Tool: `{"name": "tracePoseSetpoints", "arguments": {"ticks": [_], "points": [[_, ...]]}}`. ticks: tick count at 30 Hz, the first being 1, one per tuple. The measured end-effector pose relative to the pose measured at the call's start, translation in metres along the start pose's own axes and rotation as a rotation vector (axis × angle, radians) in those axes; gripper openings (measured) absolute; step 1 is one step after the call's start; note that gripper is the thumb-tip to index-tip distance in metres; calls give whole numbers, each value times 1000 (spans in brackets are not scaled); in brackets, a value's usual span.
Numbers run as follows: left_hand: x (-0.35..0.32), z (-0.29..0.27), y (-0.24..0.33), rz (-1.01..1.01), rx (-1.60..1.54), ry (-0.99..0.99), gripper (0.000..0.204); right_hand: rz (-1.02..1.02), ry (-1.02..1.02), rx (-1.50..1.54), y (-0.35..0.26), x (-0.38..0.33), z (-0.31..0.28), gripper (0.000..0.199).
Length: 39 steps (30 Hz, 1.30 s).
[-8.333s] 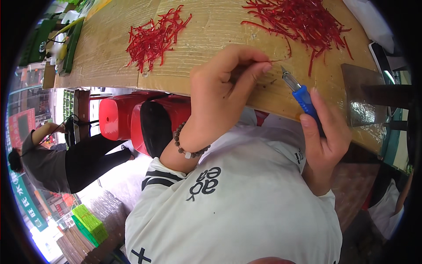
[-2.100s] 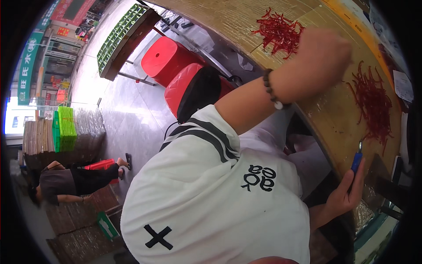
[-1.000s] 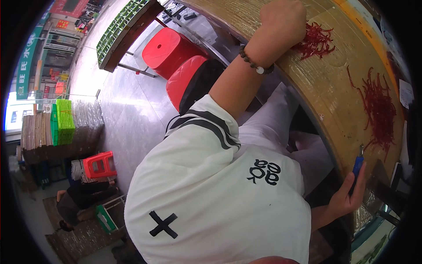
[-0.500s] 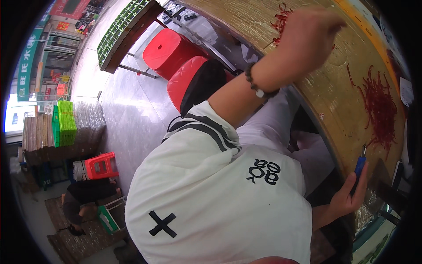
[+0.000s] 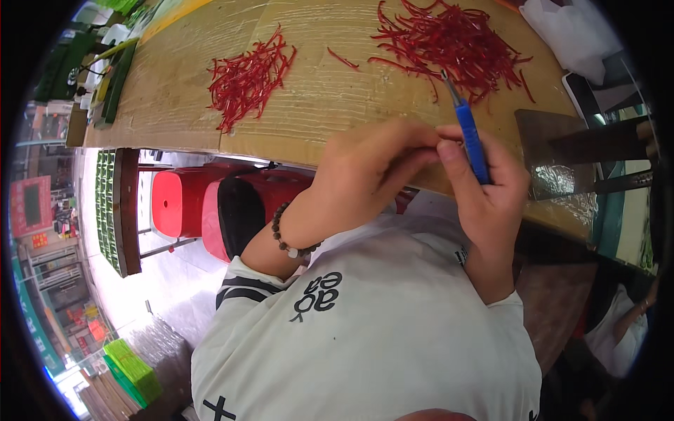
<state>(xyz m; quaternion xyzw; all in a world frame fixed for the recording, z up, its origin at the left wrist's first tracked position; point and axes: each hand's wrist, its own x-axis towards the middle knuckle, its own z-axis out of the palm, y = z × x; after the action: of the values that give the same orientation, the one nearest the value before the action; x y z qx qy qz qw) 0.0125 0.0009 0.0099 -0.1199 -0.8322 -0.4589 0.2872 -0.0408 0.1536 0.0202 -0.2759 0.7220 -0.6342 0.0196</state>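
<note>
My right hand (image 5: 491,179) is closed around a slim blue-handled tool (image 5: 472,144) with a narrow metal tip, which points up and away over the table. My left hand (image 5: 368,172), a beaded bracelet at its wrist, meets the right hand's fingertips above the table's near edge. Its fingers are pinched together; whatever they may hold is too small or hidden to make out. Beyond the tool lies a large heap of thin, shiny red strips (image 5: 456,45). A smaller heap of red strips (image 5: 251,81) sits farther left, with a loose red strip (image 5: 342,59) between the two.
The work table (image 5: 168,105) has a brown covering under clear film. At its far right are a white plastic bag (image 5: 572,35) and a dark block (image 5: 551,151). Red stools (image 5: 175,203) stand below the table's left side, beside a rack with a green top (image 5: 107,203).
My left hand has come back from the smaller heap of red strips to meet my right hand. The right hand, still gripping the blue tool, is raised nearer. The view has turned toward the table.
</note>
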Motion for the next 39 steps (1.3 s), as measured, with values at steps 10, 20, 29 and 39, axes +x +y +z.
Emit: {"name": "tracePoseSetpoints", "arguments": {"ticks": [10, 20, 29, 39], "points": [[16, -24, 0, 95, 141, -288, 13, -213, -13, -154, 12, -5, -5, 14], [6, -13, -8, -29, 325, -14, 9, -308, -70, -427, 4, -17, -21, 39], [3, -12, -9, 16, 356, 57, 13, -230, -86, -454, 4, -17, -19, 44], [-5, -13, -13, 157, 430, 106, 14, -229, -142, -506, 2, -17, -19, 43]]}}
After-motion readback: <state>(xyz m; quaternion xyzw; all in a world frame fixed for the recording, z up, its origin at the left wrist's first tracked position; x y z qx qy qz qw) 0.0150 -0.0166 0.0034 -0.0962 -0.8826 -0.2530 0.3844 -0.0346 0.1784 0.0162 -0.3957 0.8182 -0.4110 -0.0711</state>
